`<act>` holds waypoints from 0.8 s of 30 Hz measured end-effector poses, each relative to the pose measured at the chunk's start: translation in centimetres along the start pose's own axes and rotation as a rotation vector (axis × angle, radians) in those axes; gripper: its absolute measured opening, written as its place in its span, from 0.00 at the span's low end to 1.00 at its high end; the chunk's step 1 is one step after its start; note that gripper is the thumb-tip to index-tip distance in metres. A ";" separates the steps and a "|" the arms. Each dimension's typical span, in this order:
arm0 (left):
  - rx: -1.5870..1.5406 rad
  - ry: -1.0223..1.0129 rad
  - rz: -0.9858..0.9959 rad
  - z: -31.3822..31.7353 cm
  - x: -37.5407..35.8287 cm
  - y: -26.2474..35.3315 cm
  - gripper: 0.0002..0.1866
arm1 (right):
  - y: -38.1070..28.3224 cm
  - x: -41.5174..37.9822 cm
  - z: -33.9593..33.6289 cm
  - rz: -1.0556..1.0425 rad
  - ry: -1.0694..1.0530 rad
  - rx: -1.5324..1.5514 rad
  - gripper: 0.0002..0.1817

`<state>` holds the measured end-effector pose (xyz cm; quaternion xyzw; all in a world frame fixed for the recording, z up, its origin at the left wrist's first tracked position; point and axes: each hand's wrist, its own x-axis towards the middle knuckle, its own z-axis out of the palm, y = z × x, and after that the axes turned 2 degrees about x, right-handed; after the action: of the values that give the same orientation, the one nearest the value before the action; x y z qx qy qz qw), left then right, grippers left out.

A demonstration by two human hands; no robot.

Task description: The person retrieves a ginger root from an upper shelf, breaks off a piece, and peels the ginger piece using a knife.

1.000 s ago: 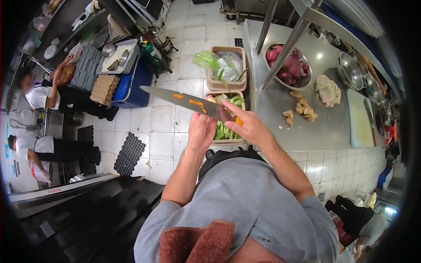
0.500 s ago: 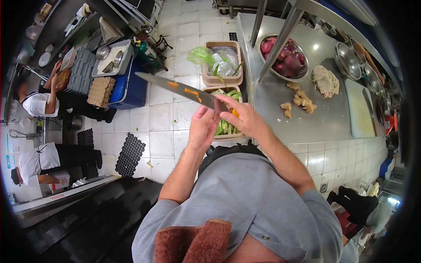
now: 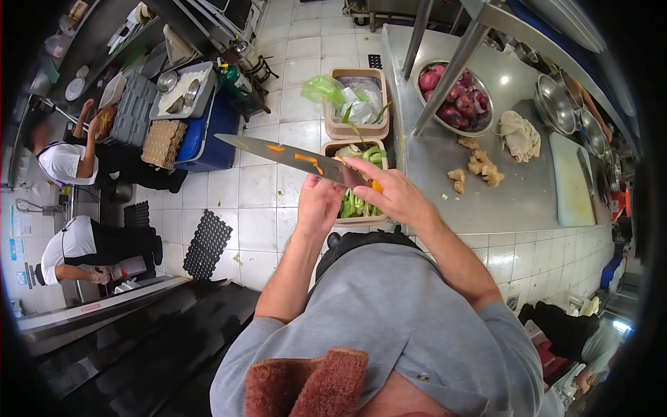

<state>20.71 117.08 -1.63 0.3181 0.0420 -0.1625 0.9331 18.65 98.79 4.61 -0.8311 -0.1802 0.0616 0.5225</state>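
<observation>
A broad chef's knife (image 3: pixel 278 154) points up and left in front of me, with several orange strips (image 3: pixel 306 161) stuck to its blade. My right hand (image 3: pixel 392 194) is closed around its handle end, the index finger stretched over the heel of the blade. Something orange-yellow (image 3: pixel 377 186) shows between that hand's fingers. My left hand (image 3: pixel 321 205) is closed just under the blade near its heel, fingers bent together and fingertips partly hidden by the steel; I cannot tell what they hold. Beneath both hands, on the floor, stands a tub of green vegetable pieces (image 3: pixel 359 207).
A second tub (image 3: pixel 332 132) holds plastic bags. On the steel table (image 3: pixel 458 208) at right are a bowl of red onions (image 3: pixel 462 111), ginger (image 3: pixel 485 169), a crumpled cloth (image 3: pixel 520 135) and a cutting board (image 3: pixel 570 184) with a knife. Two people (image 3: pixel 69 163) (image 3: pixel 73 244) work at left.
My left hand has shifted slightly down and closed up under the blade. The strips on the blade sit a little differently. The lower person at left has bent further forward over a box.
</observation>
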 end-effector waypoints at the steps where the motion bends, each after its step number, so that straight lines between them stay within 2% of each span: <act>1: 0.001 -0.003 -0.001 0.0 0.1 0.1 0.12 | 0.2 0.2 0.0 -0.001 0.003 -0.001 0.30; 3: 0.062 -0.078 -0.009 -0.1 -0.3 0.2 0.10 | 0.6 -0.1 0.1 -0.006 0.003 0.016 0.30; 9: 0.105 -0.067 -0.057 -0.4 -0.2 0.5 0.11 | 0.1 -0.2 -0.7 0.102 -0.098 0.057 0.30; 12: 0.114 -0.059 -0.097 -0.7 -0.4 0.7 0.11 | 1.3 -0.4 -0.5 0.067 -0.091 0.062 0.30; 15: 0.103 -0.080 -0.117 -0.9 -0.2 0.7 0.12 | -0.3 -0.3 -1.1 0.113 -0.133 0.049 0.30; 20: 0.071 -0.107 -0.160 -1.8 -0.7 0.4 0.12 | -0.1 -0.9 -0.4 0.120 -0.115 0.030 0.29; 24: 0.172 -0.083 -0.169 -1.9 -1.5 0.0 0.09 | 0.9 -0.7 0.9 0.115 -0.094 0.079 0.26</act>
<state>19.37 118.62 -2.84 0.3854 0.0158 -0.2565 0.8862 17.94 98.89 3.33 -0.8149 -0.1542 0.1375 0.5416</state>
